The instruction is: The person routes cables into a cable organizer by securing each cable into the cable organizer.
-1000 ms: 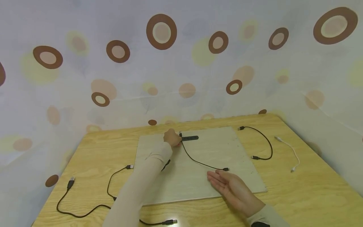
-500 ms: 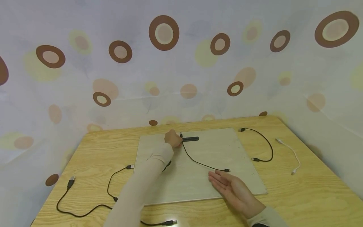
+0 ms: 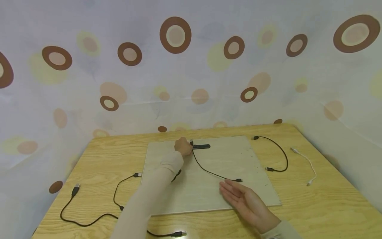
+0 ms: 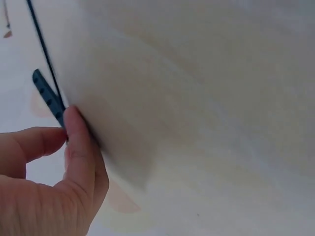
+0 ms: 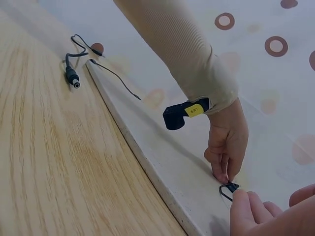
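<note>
In the head view, my left hand (image 3: 183, 146) reaches to the far part of a pale board (image 3: 215, 196). Its thumb and fingers pinch the near end of a dark flat strip (image 3: 202, 146), which shows a row of small dark marks in the left wrist view. A thin black USB cable (image 3: 204, 169) crosses the strip by the fingertips; one plug lies beyond, the other towards my right hand. The fingers hide whether the cable is pinched too. My right hand (image 3: 249, 205) is held over the board's near right part, fingers straight, close to that plug (image 3: 239, 180), holding nothing.
On the wooden table (image 3: 316, 205), a short black cable (image 3: 285, 152) and a white cable (image 3: 308, 162) lie right of the board. To its left are a thin black cable (image 3: 114, 192) and a thicker one (image 3: 86, 225), partly behind my left sleeve. Patterned cloth (image 3: 191, 73) stands behind.
The head view has shifted slightly, so everything sits a little lower and further right. My left hand keeps its pinch on the strip, and my right hand stays about where it was.
</note>
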`<state>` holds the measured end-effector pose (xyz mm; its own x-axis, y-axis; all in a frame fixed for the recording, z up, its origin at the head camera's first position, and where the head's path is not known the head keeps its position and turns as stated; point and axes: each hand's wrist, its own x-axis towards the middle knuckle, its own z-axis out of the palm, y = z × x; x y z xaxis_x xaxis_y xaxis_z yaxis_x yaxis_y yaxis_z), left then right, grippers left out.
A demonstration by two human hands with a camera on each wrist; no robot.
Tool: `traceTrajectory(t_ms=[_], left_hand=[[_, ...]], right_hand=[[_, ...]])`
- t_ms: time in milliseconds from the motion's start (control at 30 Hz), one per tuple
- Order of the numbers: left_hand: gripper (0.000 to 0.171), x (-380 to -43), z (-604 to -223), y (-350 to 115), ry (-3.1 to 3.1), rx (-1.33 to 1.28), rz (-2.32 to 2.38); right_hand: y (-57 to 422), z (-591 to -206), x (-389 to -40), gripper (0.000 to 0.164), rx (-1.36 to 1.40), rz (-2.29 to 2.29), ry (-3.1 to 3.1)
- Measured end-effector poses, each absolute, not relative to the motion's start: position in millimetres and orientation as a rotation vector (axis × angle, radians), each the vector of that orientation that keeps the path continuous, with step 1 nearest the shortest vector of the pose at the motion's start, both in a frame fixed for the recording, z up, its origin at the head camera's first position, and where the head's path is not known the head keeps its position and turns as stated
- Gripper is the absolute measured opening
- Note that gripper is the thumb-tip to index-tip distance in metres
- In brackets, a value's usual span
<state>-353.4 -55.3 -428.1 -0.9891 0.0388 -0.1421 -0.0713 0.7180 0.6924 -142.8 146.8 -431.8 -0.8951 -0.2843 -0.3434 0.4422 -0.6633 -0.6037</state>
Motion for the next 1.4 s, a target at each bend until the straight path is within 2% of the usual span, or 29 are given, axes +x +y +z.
traceTrajectory(t_ms=[233, 467, 867, 1100, 1400], left_hand=[[0.016, -347.7, -426.7, -75.1, 2.586, 0.159, 1.235], [0.022, -328.4, -401.1, -110.6, 2.454, 0.194, 1.301], [0.029, -320.0, -371.0, -177.1, 2.431, 0.281, 1.340], [0.029, -309.6, -372.4, -216.4, 2.518, 0.266, 1.277], [0.021, -293.3, -384.5, -268.7, 2.721, 0.262, 0.916]], right_hand=[[140.6, -432.6, -138.5, 0.055, 0.304, -2.494, 0.984], [131.6, -431.5, -135.6, 0.055, 0.261, -2.459, 0.976], [116.4, -429.4, -134.6, 0.052, 0.176, -2.378, 1.022], [105.8, -429.4, -131.8, 0.052, 0.153, -2.302, 1.075], [87.8, -432.6, -128.6, 0.052, 0.116, -2.232, 1.122]])
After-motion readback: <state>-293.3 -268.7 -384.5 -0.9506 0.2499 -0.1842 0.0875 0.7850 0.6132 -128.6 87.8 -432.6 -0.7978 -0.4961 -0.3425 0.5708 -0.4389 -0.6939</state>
